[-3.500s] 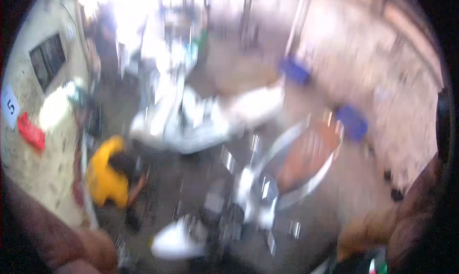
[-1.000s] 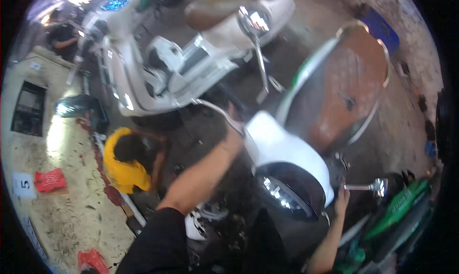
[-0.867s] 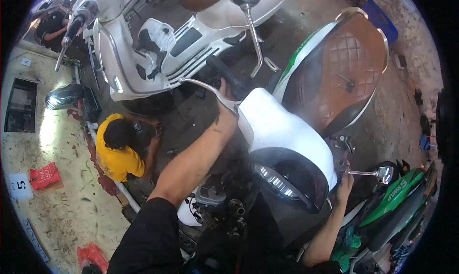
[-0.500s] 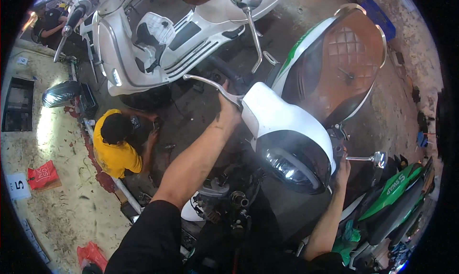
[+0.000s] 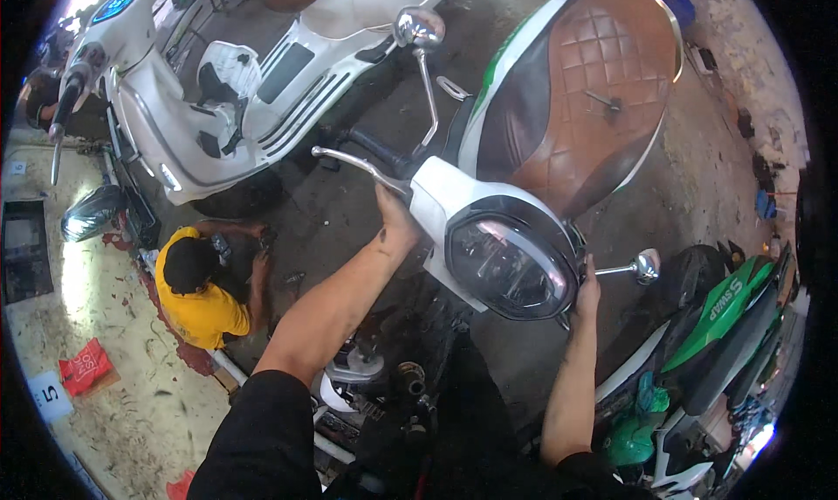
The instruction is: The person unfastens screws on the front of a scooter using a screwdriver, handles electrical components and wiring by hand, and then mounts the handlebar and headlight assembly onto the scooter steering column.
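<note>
A white scooter's front handlebar cover (image 5: pixel 436 188), with a dark glossy headlight (image 5: pixel 504 264) set in it, is between my two hands. My left hand (image 5: pixel 397 221) is closed around its left side, just below the silver brake lever (image 5: pixel 360 165); the fingertips are hidden behind the cover. My right hand (image 5: pixel 588 292) grips the right edge beside the headlight, its fingers partly out of sight. A chrome mirror (image 5: pixel 420 29) rises on a stem beyond the cover, and another round mirror (image 5: pixel 647 266) sticks out to the right. Behind lies the scooter's brown quilted seat (image 5: pixel 602 55).
A small dark tool (image 5: pixel 602 100) rests on the seat. Another white scooter (image 5: pixel 209 142) stands at the far left. A person in a yellow shirt (image 5: pixel 199 295) crouches on the floor at left. Green body panels (image 5: pixel 720 312) lie at right, and scooter parts (image 5: pixel 358 373) are below my left forearm.
The handlebar cover has swung, so the headlight now faces more upward toward me. Both hands keep their hold and moved with it. The whole view has shifted somewhat.
</note>
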{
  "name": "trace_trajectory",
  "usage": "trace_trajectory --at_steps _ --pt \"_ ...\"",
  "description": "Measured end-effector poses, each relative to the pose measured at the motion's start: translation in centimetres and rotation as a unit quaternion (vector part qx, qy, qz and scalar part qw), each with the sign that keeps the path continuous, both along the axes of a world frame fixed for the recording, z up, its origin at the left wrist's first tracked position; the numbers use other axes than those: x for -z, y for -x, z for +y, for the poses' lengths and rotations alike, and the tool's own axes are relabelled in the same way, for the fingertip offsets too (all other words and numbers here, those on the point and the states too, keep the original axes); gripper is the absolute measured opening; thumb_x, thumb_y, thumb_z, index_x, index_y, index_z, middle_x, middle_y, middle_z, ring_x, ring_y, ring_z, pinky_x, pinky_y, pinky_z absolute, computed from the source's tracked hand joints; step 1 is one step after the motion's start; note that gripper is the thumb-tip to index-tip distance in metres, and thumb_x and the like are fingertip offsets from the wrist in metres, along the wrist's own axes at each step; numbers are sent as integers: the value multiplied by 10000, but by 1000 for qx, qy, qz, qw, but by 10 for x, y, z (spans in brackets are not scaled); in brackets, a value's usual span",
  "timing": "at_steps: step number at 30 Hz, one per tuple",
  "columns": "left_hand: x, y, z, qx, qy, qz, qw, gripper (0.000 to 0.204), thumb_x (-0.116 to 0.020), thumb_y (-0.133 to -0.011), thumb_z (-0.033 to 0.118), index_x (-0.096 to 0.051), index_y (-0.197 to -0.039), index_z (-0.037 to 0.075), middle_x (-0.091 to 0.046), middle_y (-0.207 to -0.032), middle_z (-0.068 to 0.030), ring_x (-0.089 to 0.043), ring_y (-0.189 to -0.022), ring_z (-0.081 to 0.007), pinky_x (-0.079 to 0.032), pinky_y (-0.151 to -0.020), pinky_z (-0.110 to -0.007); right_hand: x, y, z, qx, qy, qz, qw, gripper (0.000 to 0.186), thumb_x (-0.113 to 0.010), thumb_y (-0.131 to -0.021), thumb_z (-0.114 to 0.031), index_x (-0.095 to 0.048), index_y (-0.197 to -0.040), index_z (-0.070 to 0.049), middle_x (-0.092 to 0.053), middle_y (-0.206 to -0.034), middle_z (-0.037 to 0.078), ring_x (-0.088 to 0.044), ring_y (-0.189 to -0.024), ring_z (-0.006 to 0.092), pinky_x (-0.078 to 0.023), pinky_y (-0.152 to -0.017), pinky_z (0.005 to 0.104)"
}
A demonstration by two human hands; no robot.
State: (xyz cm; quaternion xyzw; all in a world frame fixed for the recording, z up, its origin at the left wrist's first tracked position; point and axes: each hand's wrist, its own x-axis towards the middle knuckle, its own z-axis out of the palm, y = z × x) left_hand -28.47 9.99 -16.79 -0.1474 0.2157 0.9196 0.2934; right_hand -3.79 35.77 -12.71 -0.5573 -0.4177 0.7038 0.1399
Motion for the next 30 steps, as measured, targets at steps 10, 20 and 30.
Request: trace_trajectory --at_steps 10,20,30 --pt "23 -33 17 -15 211 -132 968 981 -219 -773 849 -425 -1355 87 -464 -1353 -123 -426 -1249 -327 -310 -1059 -474 44 -29 3 12 -1 -106 994 460 -600 -868 -283 -584 -1126 98 -616 -1101 161 -609 -961 247 -473 -849 363" --pt "39 -18 7 91 146 -72 982 605 -503 -855 596 -569 -1175 87 -605 -1142 -95 -551 -1082 -271 -394 -978 -408 56 -39 -16 35 32 -52 998 388 -567 -910 -220 -585 -1096 119 -624 -1049 145 -614 -899 234 -490 -814 350" --pt "50 -16 -1 66 154 -102 981 463 -475 -861 473 -585 -1088 85 -622 -1066 -88 -573 -1043 -265 -415 -940 -390 12 -93 -146 258 172 17 951 718 -524 -828 -616 -451 -1290 -72 -510 -1269 137 -520 -1102 285 -448 -915 388"
